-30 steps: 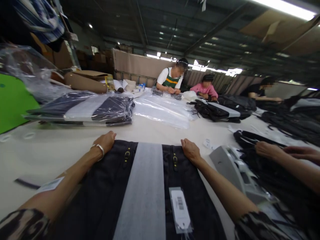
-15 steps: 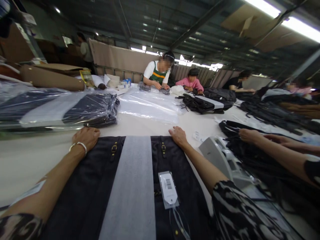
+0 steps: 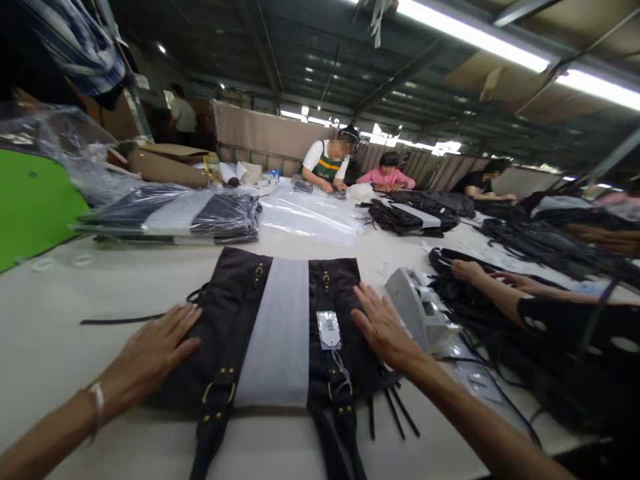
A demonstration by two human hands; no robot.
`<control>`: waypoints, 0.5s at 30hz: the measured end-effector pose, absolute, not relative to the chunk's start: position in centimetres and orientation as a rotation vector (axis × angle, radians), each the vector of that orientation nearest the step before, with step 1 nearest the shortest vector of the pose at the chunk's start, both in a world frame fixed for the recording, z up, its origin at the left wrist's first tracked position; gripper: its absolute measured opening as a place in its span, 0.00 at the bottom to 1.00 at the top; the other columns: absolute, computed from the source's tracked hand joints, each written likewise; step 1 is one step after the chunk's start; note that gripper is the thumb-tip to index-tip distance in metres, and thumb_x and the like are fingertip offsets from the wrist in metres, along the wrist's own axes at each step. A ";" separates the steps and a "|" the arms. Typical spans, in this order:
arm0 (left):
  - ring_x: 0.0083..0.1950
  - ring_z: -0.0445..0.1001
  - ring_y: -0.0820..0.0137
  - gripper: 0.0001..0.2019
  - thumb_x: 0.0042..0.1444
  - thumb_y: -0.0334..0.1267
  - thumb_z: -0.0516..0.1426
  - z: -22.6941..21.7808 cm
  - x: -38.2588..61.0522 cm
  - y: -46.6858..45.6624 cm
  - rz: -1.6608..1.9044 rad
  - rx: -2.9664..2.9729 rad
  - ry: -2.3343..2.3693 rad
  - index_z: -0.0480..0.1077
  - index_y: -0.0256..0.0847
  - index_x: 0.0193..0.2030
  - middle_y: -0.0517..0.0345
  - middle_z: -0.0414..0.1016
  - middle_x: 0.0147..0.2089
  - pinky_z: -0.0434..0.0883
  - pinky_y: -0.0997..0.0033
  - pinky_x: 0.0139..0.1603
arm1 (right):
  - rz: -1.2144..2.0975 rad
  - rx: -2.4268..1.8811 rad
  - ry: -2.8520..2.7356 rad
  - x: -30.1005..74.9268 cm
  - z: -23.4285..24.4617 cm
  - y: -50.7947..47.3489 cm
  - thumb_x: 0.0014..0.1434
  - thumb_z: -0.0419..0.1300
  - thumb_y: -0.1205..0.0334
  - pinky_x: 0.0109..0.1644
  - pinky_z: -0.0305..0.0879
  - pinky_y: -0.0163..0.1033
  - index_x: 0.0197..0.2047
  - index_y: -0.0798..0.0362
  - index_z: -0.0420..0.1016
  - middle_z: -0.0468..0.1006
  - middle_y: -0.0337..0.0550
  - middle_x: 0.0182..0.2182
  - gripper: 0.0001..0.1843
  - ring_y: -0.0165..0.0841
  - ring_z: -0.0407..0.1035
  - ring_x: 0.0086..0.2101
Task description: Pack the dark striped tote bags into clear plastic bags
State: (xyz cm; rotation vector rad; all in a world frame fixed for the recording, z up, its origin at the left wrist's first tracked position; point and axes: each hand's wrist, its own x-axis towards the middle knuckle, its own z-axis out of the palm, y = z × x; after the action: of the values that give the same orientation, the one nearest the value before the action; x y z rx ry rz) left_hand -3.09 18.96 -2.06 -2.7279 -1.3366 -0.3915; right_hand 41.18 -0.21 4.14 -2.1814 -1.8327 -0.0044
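Note:
A black tote bag (image 3: 240, 307) with brass buckles lies flat in front of me, its straps toward me. Down its middle runs a strip of white paper (image 3: 280, 327). A hang tag (image 3: 329, 330) with a barcode rests on its right part, in a clear sleeve. My left hand (image 3: 167, 340), a pale bracelet at the wrist, is at the bag's left edge with fingers stretched out. On the opposite edge my right hand (image 3: 383, 323) is open, fingers spread against the bag's side. Neither hand grips anything. Thin black cords stick out on both sides of the bag.
Wrapped black bags (image 3: 200, 210) are stacked at the back left, beside clear plastic bags (image 3: 310, 210). A grey machine (image 3: 417, 307) stands to the right. Beyond it a co-worker's hands (image 3: 473, 273) handle black bags. More people work across the table. A green panel (image 3: 37, 200) stands far left.
Both hands have come back from the bag's far corners to its sides, fingers now stretched out. The view has shifted, so the whole bag body and part of its straps show.

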 end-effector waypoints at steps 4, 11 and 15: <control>0.73 0.51 0.61 0.25 0.64 0.38 0.40 -4.2 -4.1 14.9 -0.118 -2.753 -1.450 0.65 0.51 0.64 0.61 0.55 0.72 0.51 0.47 0.69 | 0.019 -2.293 -1.657 39.5 -2.4 -3.2 0.69 0.40 0.48 0.71 0.38 0.56 0.70 0.55 0.52 0.51 0.49 0.70 0.32 0.40 0.42 0.69; 0.71 0.55 0.59 0.24 0.64 0.35 0.43 -0.5 -2.5 14.9 -0.120 -2.788 -1.528 0.64 0.49 0.64 0.55 0.59 0.70 0.54 0.43 0.67 | 0.192 -2.180 -1.642 40.2 -1.8 -2.0 0.66 0.44 0.48 0.70 0.46 0.56 0.68 0.57 0.58 0.58 0.48 0.67 0.33 0.43 0.47 0.68; 0.65 0.64 0.56 0.20 0.64 0.40 0.46 2.3 -4.6 12.3 -0.559 -2.580 -1.568 0.70 0.40 0.58 0.46 0.70 0.62 0.60 0.49 0.64 | 0.034 -2.028 -1.614 42.6 -1.1 -5.5 0.62 0.46 0.45 0.67 0.53 0.57 0.58 0.57 0.72 0.71 0.52 0.60 0.32 0.48 0.57 0.64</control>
State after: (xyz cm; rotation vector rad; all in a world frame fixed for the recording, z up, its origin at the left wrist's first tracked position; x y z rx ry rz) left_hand -4.60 12.30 2.30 -2.5804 -1.5684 -0.5590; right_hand 42.61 -5.48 -1.12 -2.0282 -1.6137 0.0339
